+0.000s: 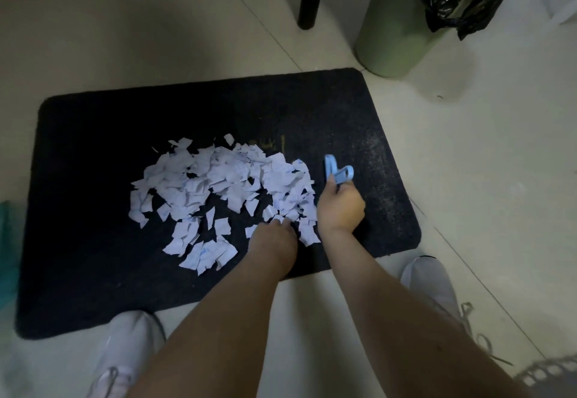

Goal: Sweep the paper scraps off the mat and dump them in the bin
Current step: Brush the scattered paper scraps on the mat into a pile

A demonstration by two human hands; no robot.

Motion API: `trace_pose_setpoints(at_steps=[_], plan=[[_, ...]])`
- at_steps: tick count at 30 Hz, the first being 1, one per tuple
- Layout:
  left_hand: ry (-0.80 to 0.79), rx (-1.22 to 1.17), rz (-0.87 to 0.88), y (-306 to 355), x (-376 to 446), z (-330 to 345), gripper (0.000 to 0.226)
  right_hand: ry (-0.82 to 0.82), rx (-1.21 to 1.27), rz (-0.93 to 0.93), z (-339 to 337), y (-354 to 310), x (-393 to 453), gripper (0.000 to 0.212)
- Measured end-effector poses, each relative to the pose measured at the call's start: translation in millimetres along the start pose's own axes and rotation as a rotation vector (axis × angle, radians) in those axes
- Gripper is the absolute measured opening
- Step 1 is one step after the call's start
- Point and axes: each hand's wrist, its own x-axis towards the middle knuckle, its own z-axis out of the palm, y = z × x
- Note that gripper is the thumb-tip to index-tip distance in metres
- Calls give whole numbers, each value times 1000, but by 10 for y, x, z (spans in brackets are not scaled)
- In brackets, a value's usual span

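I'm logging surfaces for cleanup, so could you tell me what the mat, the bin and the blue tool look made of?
Mat: looks like dark pile fabric, matte and fuzzy-edged. Bin: likely plastic, smooth pale green with white rim and glossy black liner. Blue tool: seemingly moulded plastic, smooth.

No readable word, brand or number anywhere in the view. Only faint yellowish marks on the black mat point(93, 147), just beyond the pile of paper scraps point(218, 191), too dim and worn to make out as letters. Thin blue grid lines and some blue pen strokes on the scraps, but too small and blurred to read as text.
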Motion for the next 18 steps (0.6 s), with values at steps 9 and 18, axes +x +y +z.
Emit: trace_pose_setpoints(at_steps=[9, 18], plan=[[-78, -65, -152, -377, -176, 137, 65, -81, -78, 150, 348, -159, -321, 34], [-82, -124, -244, -652, -242, 252, 69, -211, 91, 79, 604, -587, -457, 32]])
